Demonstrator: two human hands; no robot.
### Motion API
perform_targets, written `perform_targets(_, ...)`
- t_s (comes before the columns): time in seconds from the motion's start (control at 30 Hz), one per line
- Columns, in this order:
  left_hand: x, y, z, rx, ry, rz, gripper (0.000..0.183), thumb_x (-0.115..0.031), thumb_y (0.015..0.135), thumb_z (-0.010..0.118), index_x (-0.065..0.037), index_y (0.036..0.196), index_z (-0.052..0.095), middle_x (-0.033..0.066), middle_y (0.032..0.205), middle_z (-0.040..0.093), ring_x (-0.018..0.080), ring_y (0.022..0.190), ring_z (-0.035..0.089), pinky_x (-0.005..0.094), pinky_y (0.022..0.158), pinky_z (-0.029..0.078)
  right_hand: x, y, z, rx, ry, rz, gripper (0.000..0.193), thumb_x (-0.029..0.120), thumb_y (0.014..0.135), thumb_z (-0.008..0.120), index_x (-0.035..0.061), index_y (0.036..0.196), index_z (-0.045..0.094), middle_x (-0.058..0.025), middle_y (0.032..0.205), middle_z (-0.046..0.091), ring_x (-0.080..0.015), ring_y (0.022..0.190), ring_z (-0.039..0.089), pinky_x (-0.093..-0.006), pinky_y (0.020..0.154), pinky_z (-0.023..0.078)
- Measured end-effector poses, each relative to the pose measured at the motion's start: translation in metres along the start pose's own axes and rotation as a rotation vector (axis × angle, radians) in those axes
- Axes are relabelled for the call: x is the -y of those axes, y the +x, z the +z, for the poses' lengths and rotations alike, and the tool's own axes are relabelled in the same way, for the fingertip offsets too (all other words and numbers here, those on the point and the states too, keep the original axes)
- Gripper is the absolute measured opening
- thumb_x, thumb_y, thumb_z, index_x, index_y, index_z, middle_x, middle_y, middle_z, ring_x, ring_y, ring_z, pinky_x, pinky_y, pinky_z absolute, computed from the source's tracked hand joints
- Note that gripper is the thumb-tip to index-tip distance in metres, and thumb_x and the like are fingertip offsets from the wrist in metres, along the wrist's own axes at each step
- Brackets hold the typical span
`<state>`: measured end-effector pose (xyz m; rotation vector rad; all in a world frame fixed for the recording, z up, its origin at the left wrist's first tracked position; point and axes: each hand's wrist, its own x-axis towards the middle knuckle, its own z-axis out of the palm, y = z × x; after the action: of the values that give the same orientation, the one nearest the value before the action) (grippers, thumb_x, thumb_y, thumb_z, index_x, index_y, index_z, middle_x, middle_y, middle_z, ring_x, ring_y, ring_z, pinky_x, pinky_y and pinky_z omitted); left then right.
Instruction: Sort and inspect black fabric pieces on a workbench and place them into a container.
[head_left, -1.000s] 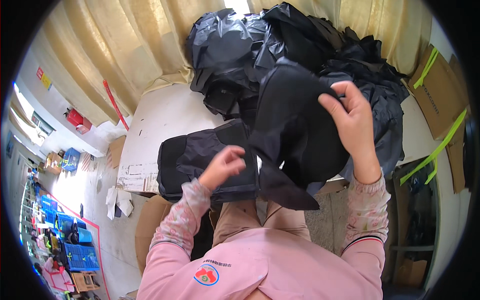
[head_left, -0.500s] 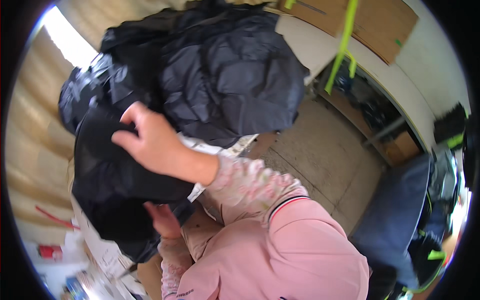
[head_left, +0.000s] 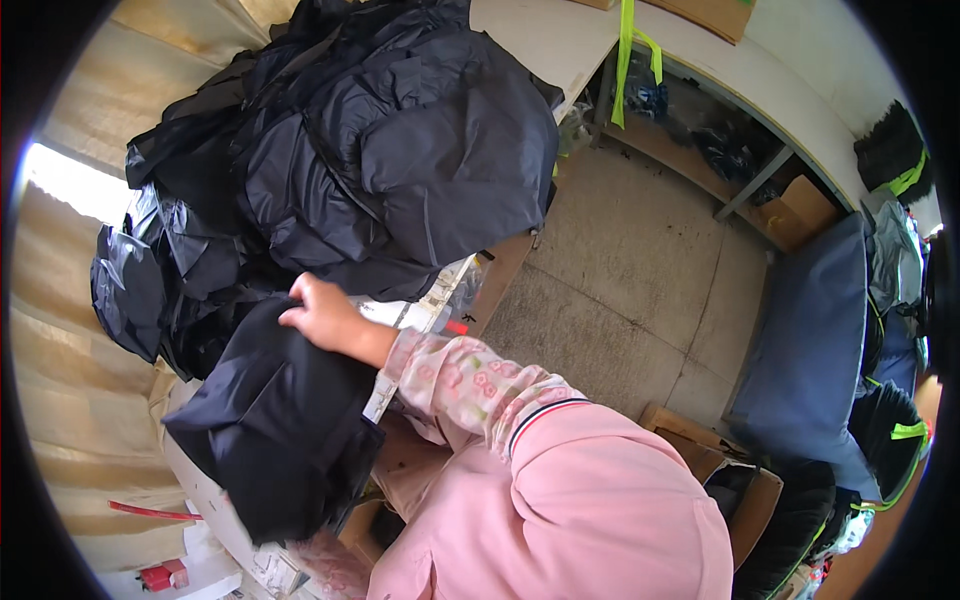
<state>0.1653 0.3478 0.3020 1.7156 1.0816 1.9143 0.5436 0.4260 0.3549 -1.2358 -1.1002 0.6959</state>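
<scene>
A piece of black cloth (head_left: 270, 420) hangs in front of me over the table's near edge. My right hand (head_left: 325, 318) is closed, pinching its upper edge between thumb and fingers. At the cloth's bottom, only my left sleeve (head_left: 330, 568) shows plainly; the left hand's fingers are hidden behind the cloth. Just beyond lies a big heap of shiny black fabric (head_left: 400, 150), crumpled and spread across the table.
Beige curtains (head_left: 75, 350) hang on the left. A red and white item (head_left: 163, 575) lies at the lower left. To the right stand a long table with a shelf (head_left: 690, 150), neon-yellow straps (head_left: 625, 70), a dark blue panel (head_left: 810, 340) and an open cardboard box (head_left: 755, 510).
My right hand has gone from open over the cloth to gripping its upper edge. The cloth has turned and spread downward, covering my left hand, which showed before.
</scene>
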Motion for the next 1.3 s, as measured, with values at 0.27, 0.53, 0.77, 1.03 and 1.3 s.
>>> perform_targets(0.27, -0.098, 0.08, -0.109, 0.322, -0.354, -0.805, 0.047, -0.033, 0.099, 0.049, -0.001, 0.135, 0.05, 0.0131, 0.134, 0.056, 0.027, 0.126, 0.051, 0.0429, 0.107, 0.039, 0.063, 0.034, -0.085, 0.345, 0.377, 0.078, 0.04, 0.021, 0.083, 0.073, -0.0045, 0.113, 0.063, -0.0108, 0.099, 0.069, -0.0169, 0.092, 0.065, -0.0307, 0.079, 0.052)
perform_targets(0.53, -0.094, 0.088, -0.104, 0.072, -0.081, -0.837, 0.029, -0.013, 0.097, 0.057, -0.003, 0.124, 0.058, 0.008, 0.111, 0.068, 0.0183, 0.095, 0.067, 0.0314, 0.086, 0.054, 0.046, 0.027, -0.035, 0.732, 0.374, 0.086, 0.055, -0.004, 0.088, 0.06, 0.0003, 0.139, 0.041, -0.0082, 0.121, 0.06, -0.013, 0.104, 0.061, -0.0276, 0.089, 0.05)
perform_targets(0.77, -0.098, 0.117, -0.213, -0.004, 0.182, -0.733, 0.025, -0.01, 0.091, 0.065, -0.002, 0.114, 0.062, 0.0071, 0.099, 0.069, 0.0158, 0.087, 0.066, 0.0305, 0.077, 0.055, 0.031, -0.042, 0.076, 0.702, 0.582, 0.024, 0.062, -0.003, 0.083, 0.066, 0.0007, 0.139, 0.04, -0.0122, 0.115, 0.063, -0.0195, 0.101, 0.063, -0.0302, 0.086, 0.05)
perform_targets(1.03, -0.054, 0.031, -0.051, 0.419, 0.783, -0.166, 0.04, -0.02, 0.077, 0.075, -0.004, 0.112, 0.062, 0.017, 0.114, 0.059, 0.0334, 0.114, 0.052, 0.0413, 0.099, 0.042, -0.094, -0.111, 0.119, 0.539, -0.229, 0.11, 0.058, 0.022, 0.081, 0.073, -0.0045, 0.126, 0.047, -0.0306, 0.111, 0.062, -0.0449, 0.107, 0.059, -0.0449, 0.092, 0.049)
perform_targets(1.3, -0.021, -0.078, 0.036, 1.019, 0.854, -0.153, 0.085, -0.062, 0.079, 0.064, -0.026, 0.15, 0.034, 0.0196, 0.159, 0.013, 0.0412, 0.146, 0.011, 0.0703, 0.109, 0.01, -0.058, -0.065, 0.163, 0.635, -0.418, 0.156, 0.047, 0.04, 0.079, 0.073, -0.0032, 0.098, 0.065, -0.0254, 0.096, 0.067, -0.0418, 0.092, 0.064, -0.0449, 0.079, 0.051)
